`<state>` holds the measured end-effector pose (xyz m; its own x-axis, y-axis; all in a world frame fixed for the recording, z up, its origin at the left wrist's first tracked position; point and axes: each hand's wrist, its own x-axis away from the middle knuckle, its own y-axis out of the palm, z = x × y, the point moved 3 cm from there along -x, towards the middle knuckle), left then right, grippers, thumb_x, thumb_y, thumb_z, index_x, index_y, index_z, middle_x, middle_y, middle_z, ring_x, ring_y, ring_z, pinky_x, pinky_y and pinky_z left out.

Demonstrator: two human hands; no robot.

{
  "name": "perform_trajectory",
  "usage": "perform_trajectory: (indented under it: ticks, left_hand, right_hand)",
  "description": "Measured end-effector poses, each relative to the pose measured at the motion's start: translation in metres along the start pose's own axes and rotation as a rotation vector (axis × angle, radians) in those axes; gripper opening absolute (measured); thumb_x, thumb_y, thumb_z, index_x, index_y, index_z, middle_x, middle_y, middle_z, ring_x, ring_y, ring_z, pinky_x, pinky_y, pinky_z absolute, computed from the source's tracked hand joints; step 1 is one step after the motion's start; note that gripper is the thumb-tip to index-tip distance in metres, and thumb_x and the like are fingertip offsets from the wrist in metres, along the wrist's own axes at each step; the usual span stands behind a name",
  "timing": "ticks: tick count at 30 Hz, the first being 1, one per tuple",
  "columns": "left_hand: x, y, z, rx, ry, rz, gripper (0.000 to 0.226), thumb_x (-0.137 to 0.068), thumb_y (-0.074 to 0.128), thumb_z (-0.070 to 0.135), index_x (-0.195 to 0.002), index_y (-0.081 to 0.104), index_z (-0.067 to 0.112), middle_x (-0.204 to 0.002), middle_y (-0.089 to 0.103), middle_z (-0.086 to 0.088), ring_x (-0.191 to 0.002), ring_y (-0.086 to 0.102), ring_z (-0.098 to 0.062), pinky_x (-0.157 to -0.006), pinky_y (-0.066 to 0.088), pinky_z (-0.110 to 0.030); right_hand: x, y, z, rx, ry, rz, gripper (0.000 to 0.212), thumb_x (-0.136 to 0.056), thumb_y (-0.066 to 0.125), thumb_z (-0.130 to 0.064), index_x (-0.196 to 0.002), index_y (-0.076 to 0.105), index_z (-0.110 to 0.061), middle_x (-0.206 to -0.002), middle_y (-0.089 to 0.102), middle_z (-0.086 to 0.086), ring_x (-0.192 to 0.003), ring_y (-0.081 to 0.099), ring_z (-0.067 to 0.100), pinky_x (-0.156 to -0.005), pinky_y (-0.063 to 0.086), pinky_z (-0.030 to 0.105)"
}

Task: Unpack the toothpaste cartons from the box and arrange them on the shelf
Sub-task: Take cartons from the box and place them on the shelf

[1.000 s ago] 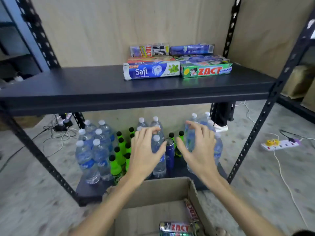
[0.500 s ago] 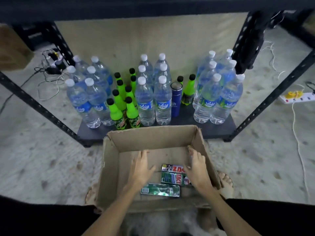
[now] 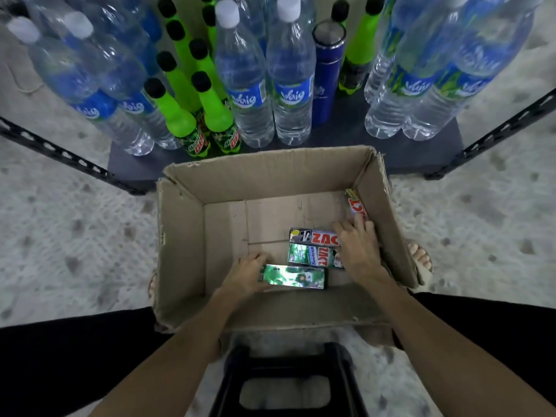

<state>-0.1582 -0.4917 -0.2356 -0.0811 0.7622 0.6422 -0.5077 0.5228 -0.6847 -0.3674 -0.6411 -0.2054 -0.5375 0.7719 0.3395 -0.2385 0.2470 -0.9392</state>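
L fingers: left hand (image 3: pixel 246 273) curled round the left end of the green carton (image 3: pixel 293 276), lower centre of frame; thumb side under, fingers over the top edge, so a grip, not just a touch.
R fingers: right hand (image 3: pixel 358 248) lay loosely spread, palm down over the right ends of the dark carton (image 3: pixel 314 237) and the green-white carton (image 3: pixel 313 256); fingertips reached toward the red carton (image 3: pixel 356 206). Whether they pinched anything, can't tell.
Cartons: four seen, all inside the cardboard box (image 3: pixel 180 236), centre of frame. Three lay flat on the box floor; the red one stood on edge against the box's right wall.
Long axis: green carton ran left-right across the frame, L hand at its left end. The two middle cartons also ran left-right, stacked one above the other in frame, touching. The red one ran up-down in frame.
Nearer hand: L had the green carton; R was nearer the other three.
Key relation: prob. the lift goes straight up, then toward the top of frame; the target shelf wasn't in view.
Around: water bottles (image 3: pixel 243 85), green bottles (image 3: pixel 180 121) and a blue flask (image 3: pixel 326 73) stood on the low shelf (image 3: pixel 340 136), upper frame, just beyond the box. Black stool (image 3: pixel 285 383) at bottom centre.
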Motion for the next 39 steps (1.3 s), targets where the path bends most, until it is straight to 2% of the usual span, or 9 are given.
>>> perform_trajectory:
  ticks: [5,11,15,20,26,29,33,36,39]
  left_hand:
    - [-0.005,0.008,-0.01,-0.095,0.137,-0.011,0.063,-0.088,0.074,0.03,-0.143,0.045,0.027,-0.148,0.046,0.001,-0.133,0.045,-0.022,-0.11,0.034,-0.036]
    - [-0.006,0.004,-0.012,-0.13,0.208,-0.011,0.067,-0.088,0.073,0.031,-0.148,0.043,0.021,-0.151,0.044,-0.002,-0.136,0.043,-0.021,-0.108,0.035,-0.031]
    - [0.003,-0.006,-0.013,-0.149,0.25,0.031,0.067,-0.089,0.072,0.025,-0.149,0.042,0.02,-0.152,0.043,-0.003,-0.138,0.04,-0.02,-0.108,0.035,-0.029]
    - [0.022,-0.029,-0.024,-0.113,0.287,0.082,0.065,-0.087,0.074,0.018,-0.145,0.045,0.017,-0.145,0.047,-0.002,-0.133,0.044,-0.019,-0.106,0.037,-0.029]
    - [0.053,-0.079,-0.035,0.008,0.36,0.31,0.058,-0.082,0.078,0.017,-0.135,0.054,0.014,-0.124,0.056,-0.003,-0.112,0.053,-0.022,-0.099,0.042,-0.034]
    - [0.071,-0.112,-0.03,0.089,0.391,0.395,0.056,-0.084,0.075,0.02,-0.136,0.054,0.016,-0.128,0.056,0.0,-0.116,0.051,-0.016,-0.102,0.039,-0.024]
    - [0.101,-0.161,-0.014,0.178,0.438,0.497,0.053,-0.09,0.069,0.037,-0.139,0.053,0.025,-0.131,0.053,0.013,-0.124,0.052,-0.006,-0.106,0.041,-0.028]
    - [0.128,-0.205,0.009,0.206,0.481,0.6,0.051,-0.091,0.066,0.045,-0.137,0.054,0.029,-0.131,0.055,0.016,-0.126,0.053,-0.006,-0.106,0.042,-0.029]
    - [0.156,-0.25,0.035,0.195,0.531,0.669,0.05,-0.094,0.063,0.049,-0.139,0.051,0.031,-0.132,0.053,0.018,-0.127,0.051,-0.003,-0.105,0.04,-0.022]
  right_hand:
    - [-0.007,0.008,0.001,0.147,-0.106,-0.079,0.063,-0.084,0.072,-0.045,-0.14,0.05,-0.024,-0.139,0.058,0.0,-0.141,0.029,0.027,-0.105,0.026,0.04]
    - [-0.004,0.011,0.008,0.152,-0.165,0.035,0.052,-0.076,0.079,-0.045,-0.123,0.067,-0.025,-0.117,0.071,-0.004,-0.122,0.048,0.024,-0.091,0.025,0.039]
    - [-0.001,0.006,0.006,0.025,-0.203,0.19,0.049,-0.069,0.085,-0.039,-0.113,0.073,-0.019,-0.1,0.075,0.0,-0.103,0.054,0.026,-0.083,0.03,0.041]
    - [0.0,-0.013,-0.011,-0.121,-0.286,0.332,0.051,-0.078,0.077,-0.044,-0.121,0.068,-0.018,-0.107,0.072,0.001,-0.102,0.053,0.028,-0.084,0.035,0.043]
    - [0.006,-0.064,-0.034,-0.291,-0.315,0.406,0.047,-0.082,0.066,-0.042,-0.124,0.065,-0.021,-0.105,0.06,0.002,-0.093,0.058,0.024,-0.081,0.037,0.038]
    - [0.013,-0.093,-0.027,-0.417,-0.262,0.432,0.046,-0.087,0.055,-0.048,-0.128,0.06,-0.029,-0.11,0.056,-0.007,-0.099,0.059,0.014,-0.086,0.034,0.034]
    - [0.02,-0.15,-0.006,-0.563,-0.225,0.533,0.044,-0.088,0.065,-0.045,-0.129,0.06,-0.031,-0.116,0.057,-0.014,-0.112,0.055,0.009,-0.09,0.033,0.032]
    - [0.032,-0.204,0.011,-0.604,-0.235,0.621,0.043,-0.088,0.058,-0.052,-0.127,0.059,-0.033,-0.12,0.059,-0.016,-0.112,0.055,0.01,-0.09,0.034,0.034]
    - [0.05,-0.261,0.028,-0.598,-0.26,0.726,0.044,-0.09,0.052,-0.056,-0.127,0.06,-0.034,-0.123,0.058,-0.018,-0.112,0.049,0.008,-0.087,0.029,0.033]
